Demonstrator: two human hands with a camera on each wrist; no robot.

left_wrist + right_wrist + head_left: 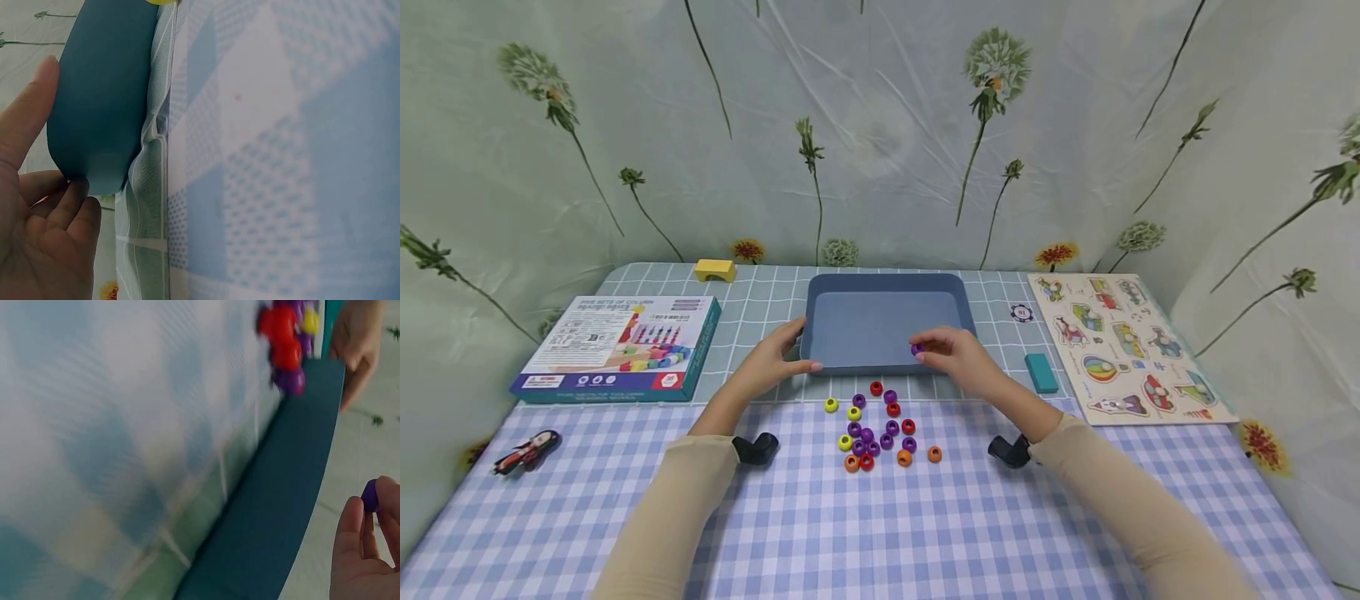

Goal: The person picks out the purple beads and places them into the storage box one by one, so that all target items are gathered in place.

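Observation:
A shallow blue-grey tray (883, 325) lies at the back middle of the table. At its left front corner my left hand (766, 360) holds the tray, thumb on the front rim and fingers along the left side; in the left wrist view those fingers are bent against the tray wall (103, 94). Above the tray's right front part my right hand (958, 357) pinches a purple bead (917, 349) between thumb and fingertips. The right wrist view shows this purple bead (370, 496) higher than the rim. Several loose red, purple, yellow and orange beads (867, 435) lie in front of the tray.
Left of the tray are a toy box (617, 346), a yellow block (715, 269) and a small figure (527, 452). Right of it lie a teal block (1041, 372), a round token (1021, 313) and a wooden picture puzzle board (1127, 350). A patterned curtain (880, 142) hangs behind.

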